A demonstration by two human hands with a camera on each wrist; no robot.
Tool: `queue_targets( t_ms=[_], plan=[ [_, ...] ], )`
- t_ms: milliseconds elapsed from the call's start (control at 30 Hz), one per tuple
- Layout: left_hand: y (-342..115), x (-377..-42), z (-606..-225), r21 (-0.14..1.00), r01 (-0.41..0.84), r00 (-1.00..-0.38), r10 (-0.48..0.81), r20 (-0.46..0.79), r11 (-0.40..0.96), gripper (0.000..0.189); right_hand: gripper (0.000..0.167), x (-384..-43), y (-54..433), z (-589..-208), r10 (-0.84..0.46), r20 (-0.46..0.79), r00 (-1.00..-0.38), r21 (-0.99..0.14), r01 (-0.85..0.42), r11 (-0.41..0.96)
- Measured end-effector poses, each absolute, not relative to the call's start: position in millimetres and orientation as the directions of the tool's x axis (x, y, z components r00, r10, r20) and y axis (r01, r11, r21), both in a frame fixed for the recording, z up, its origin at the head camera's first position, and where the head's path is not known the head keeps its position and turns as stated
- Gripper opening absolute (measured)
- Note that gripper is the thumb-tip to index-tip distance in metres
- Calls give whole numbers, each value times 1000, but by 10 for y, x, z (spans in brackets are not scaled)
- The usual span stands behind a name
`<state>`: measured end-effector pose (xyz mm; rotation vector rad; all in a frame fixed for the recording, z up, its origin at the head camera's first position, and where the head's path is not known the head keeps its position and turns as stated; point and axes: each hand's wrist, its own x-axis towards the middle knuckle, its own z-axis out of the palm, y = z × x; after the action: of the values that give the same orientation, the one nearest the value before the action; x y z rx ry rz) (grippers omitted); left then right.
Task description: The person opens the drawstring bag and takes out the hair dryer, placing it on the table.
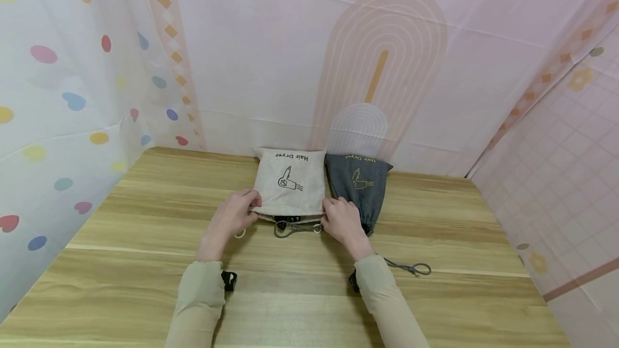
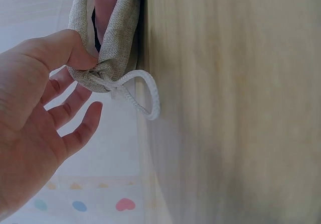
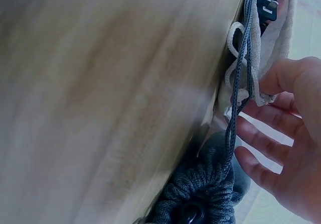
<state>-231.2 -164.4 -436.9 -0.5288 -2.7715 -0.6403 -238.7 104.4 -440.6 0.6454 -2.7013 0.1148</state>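
A beige drawstring bag (image 1: 292, 187) printed "Hair Dryer" lies on the table with its mouth towards me. My left hand (image 1: 235, 212) pinches the mouth's left corner between thumb and fingers; the right hand (image 1: 342, 221) pinches the right corner. Between them the mouth gapes, showing a pink item (image 2: 106, 8) with black parts inside. In the right wrist view a black piece (image 3: 267, 7) shows at the opening. A white cord loop (image 2: 150, 96) hangs from the left corner. Right of it lies a dark grey drawstring bag (image 1: 360, 184), its neck gathered shut, beside my right hand.
The grey bag's cord (image 1: 408, 267) trails over the wooden table (image 1: 290, 305) to the right. Another grey cord loop (image 1: 288, 229) lies across the front of the beige bag's mouth. Patterned cloth (image 1: 261, 69) hangs behind the table and on both sides.
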Motion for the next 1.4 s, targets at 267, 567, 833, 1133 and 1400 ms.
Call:
queue_targets(
  t_ms=[267, 567, 833, 1133, 1400],
  plan=[
    [-1646, -2308, -4345, 365, 397, -904, 290, 315, 842, 22, 19, -2379, 1027, -4400, -431, 363, -826, 19, -456, 890],
    [-1643, -2295, -4323, 360, 390, -908, 290, 303, 847, 21, 20, -2367, 1017, -4400, -434, 334, -837, 14, -456, 890],
    [-1639, -2267, -4312, 332, 407, -900, 313, 303, 851, 20, 21, -2350, 997, -4399, -457, 355, -815, 16, -484, 875],
    [-1620, -2249, -4304, 311, 405, -907, 335, 257, 860, 19, 16, -2371, 958, -4418, -536, 407, -740, 68, -561, 825],
    [-1574, -2205, -4287, 321, 402, -911, 339, 237, 857, 20, 17, -2383, 894, -4410, -597, 486, -639, 102, -637, 764]
  ],
)
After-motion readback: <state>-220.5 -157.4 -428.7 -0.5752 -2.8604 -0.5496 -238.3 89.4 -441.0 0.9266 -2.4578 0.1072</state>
